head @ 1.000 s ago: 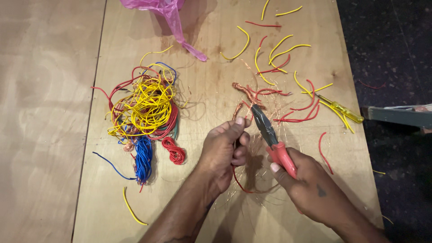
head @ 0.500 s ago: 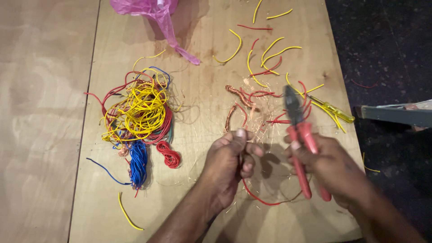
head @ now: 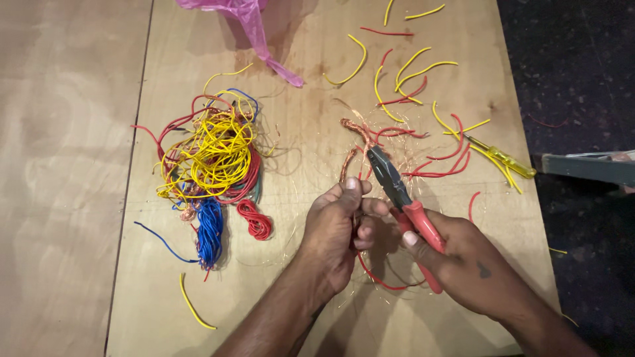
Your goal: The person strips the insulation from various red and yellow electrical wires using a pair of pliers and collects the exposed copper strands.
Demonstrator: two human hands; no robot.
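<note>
My left hand pinches a red wire whose loop trails down between my hands onto the plywood board. My right hand grips red-handled pliers, the dark jaws pointing up and left, right beside my left thumb. Just above the jaws lies a twist of bare copper strands. Whether the jaws bite the wire I cannot tell.
A tangle of yellow, red and blue wires lies at the left. Cut yellow and red insulation pieces scatter at the upper right, beside a yellow-handled screwdriver. Pink plastic bag at the top. Dark floor beyond the right edge.
My right hand swung the pliers away to the right and upright half a second ago, then brought them back left to my left hand's fingers.
</note>
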